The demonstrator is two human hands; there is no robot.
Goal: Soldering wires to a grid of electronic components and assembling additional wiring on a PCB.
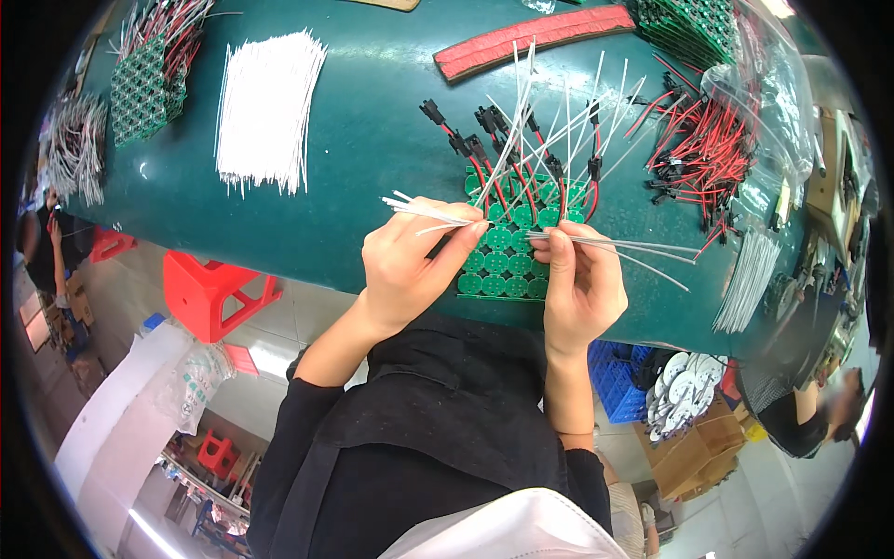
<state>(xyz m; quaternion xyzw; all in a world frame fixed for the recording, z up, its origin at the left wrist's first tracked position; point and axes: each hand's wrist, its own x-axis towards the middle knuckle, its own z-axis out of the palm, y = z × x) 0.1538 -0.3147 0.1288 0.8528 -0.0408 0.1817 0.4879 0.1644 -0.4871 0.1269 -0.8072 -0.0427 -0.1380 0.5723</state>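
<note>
In front of me on the table lies a green circuit board panel (503,263) made of several round boards. Red-and-black leads with black connectors (556,168) and white wires (524,102) rise from its far rows. My left hand (410,256) is over the panel's left edge, its thumb and finger closed on a few white wires (405,207). My right hand (585,284) is at the panel's right side, pinching a few grey-white wires (643,247) whose ends point toward the panel. Whether either hand's wire tips touch the boards, I cannot tell.
A thick stack of white wires (270,112) lies to the left. Red-and-black leads (708,144) are heaped at the right, above a grey-white wire bundle (748,279). A red strip (531,39) lies behind. Green panels (149,88) stand far left. Below are a red stool (200,293) and blue crate (615,382).
</note>
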